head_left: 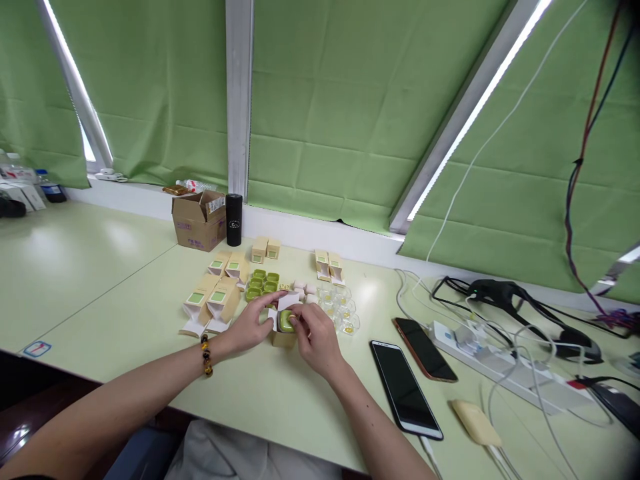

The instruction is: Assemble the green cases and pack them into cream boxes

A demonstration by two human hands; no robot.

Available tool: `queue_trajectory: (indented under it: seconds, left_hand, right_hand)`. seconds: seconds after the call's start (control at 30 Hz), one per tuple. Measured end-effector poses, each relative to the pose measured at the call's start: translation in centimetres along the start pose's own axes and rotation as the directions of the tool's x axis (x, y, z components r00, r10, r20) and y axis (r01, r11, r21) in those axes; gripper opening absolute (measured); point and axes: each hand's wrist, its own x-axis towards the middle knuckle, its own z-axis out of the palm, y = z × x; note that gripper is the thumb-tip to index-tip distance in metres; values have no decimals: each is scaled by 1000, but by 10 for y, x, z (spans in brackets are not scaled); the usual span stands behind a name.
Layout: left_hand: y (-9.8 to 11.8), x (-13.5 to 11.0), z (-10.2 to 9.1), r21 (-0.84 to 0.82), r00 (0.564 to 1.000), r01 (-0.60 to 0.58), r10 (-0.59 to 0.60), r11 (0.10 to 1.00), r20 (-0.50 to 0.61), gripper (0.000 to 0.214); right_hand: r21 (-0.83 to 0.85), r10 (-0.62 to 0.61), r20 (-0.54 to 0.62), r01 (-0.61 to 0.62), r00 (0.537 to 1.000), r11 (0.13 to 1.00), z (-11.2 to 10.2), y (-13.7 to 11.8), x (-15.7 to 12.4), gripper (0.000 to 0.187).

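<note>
My left hand [253, 325] and my right hand [315, 337] meet at a small tan carton [283, 337] standing on the pale green table [100, 280]. Its white flaps are open. A green case [286, 321] sits in the carton's mouth, with fingers of both hands pinched around it and the flaps. A beaded bracelet [205, 355] circles my left wrist. Behind the hands lie several green cases [263, 283], several open tan cartons [213, 303] and small clear plastic pieces [339, 309].
A brown cardboard box [199, 219] and a black cylinder [233, 219] stand at the back. Two phones [406, 387] [424, 339] lie right of my hands, then a power strip [500, 367] with cables, a cream power bank [476, 422] and black headgear [505, 293].
</note>
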Motion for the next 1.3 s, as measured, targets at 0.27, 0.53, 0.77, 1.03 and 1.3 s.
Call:
queue_trajectory:
  seconds: [0.27, 0.53, 0.77, 1.03, 1.3]
  left_hand:
    - [-2, 1, 0, 12, 1000, 0, -1, 1000, 20, 74]
    - [-1, 0, -1, 23, 1000, -14, 13, 1000, 24, 73]
    - [1, 0, -1, 17, 1000, 17, -17, 1000, 25, 75]
    - [-1, 1, -1, -51, 1000, 22, -23, 998, -3, 74]
    - [-1, 3, -3, -164, 998, 54, -58, 985, -21, 49]
  right_hand:
    - [42, 92, -88, -88, 992, 995, 10, 2, -3, 15]
    - [93, 282, -96, -274, 954, 957, 14, 2, 0, 14]
    - [149, 403, -13, -397, 915, 906, 13, 2, 2, 15]
    - [312, 437, -45, -403, 899, 861, 10, -1, 2, 18]
    - [516, 570, -69, -460, 819, 723, 16, 8, 0, 23]
